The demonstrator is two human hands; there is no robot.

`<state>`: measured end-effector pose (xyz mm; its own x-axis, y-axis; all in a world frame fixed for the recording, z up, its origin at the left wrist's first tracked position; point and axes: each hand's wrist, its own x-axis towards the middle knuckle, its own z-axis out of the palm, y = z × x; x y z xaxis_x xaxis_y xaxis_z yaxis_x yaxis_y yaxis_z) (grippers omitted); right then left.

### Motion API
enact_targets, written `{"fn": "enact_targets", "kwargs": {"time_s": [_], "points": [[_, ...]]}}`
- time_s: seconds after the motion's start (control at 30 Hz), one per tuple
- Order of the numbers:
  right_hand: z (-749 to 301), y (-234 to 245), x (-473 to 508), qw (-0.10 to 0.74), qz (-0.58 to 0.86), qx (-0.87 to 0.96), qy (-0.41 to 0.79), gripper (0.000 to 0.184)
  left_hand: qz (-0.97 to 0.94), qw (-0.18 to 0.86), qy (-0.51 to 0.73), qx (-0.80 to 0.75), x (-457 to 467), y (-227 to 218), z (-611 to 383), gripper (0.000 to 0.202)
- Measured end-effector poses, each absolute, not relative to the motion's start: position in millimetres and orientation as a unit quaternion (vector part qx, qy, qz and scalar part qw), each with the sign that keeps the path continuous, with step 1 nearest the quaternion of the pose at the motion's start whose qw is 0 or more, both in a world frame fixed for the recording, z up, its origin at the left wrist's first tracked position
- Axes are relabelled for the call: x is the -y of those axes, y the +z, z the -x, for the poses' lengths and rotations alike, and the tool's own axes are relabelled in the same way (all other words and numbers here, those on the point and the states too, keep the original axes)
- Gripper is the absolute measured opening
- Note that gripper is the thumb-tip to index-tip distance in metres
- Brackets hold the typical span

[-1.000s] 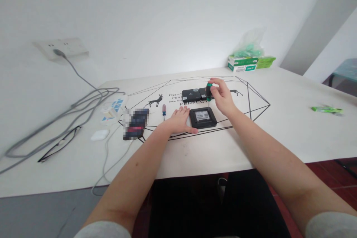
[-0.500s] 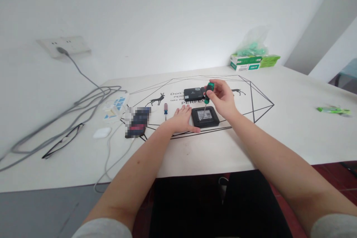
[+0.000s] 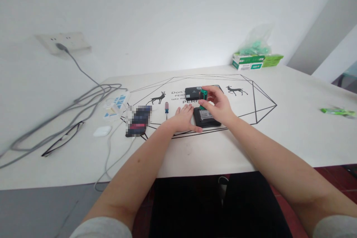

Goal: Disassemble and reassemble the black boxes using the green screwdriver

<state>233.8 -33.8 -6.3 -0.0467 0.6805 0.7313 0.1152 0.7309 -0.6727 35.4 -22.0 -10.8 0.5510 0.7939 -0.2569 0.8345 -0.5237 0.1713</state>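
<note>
My right hand (image 3: 219,105) is closed around the handle of a green and black screwdriver (image 3: 203,96), held over a flat black square device (image 3: 208,123) with a pale label in its middle. The screwdriver's tip does not show clearly. Against the table, my left hand (image 3: 184,119) lies flat with its fingers spread, beside the device's left edge and holding nothing. A second screwdriver (image 3: 166,108), with a red and blue handle, lies left of that hand. Behind the device are black flat boxes (image 3: 192,93), partly covered by my right hand.
A phone (image 3: 138,121) with a blurred screen, a white case (image 3: 102,131), glasses (image 3: 63,139) and coiled grey cable (image 3: 80,105) lie on the left. Green and white boxes (image 3: 248,61) with a plastic bag stand at the back right. A green packet (image 3: 338,112) lies far right.
The green and black screwdriver has shifted slightly left and down, and its handle leans differently. My right hand has turned with it. My left hand stays flat beside the device.
</note>
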Motion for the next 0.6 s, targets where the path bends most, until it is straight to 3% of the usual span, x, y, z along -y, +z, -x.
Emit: {"fn": "enact_targets", "kwargs": {"time_s": [0.1,0.27,0.47,0.6], "points": [[-234,-3,36,0.625,0.277,0.697,0.214,0.052,-0.874,0.143,-0.062,-0.46,22,-11,-35,0.143],[-235,5,42,0.59,0.281,0.719,0.239,0.041,-0.874,0.137,-0.065,-0.462,20,-13,-34,0.139],[-237,6,38,0.628,0.284,0.699,0.193,0.034,-0.875,0.128,-0.069,-0.461,19,-15,-34,0.137],[-237,4,37,0.632,0.292,0.679,0.232,0.044,-0.874,0.128,-0.072,-0.462,21,-13,-35,0.136]]}}
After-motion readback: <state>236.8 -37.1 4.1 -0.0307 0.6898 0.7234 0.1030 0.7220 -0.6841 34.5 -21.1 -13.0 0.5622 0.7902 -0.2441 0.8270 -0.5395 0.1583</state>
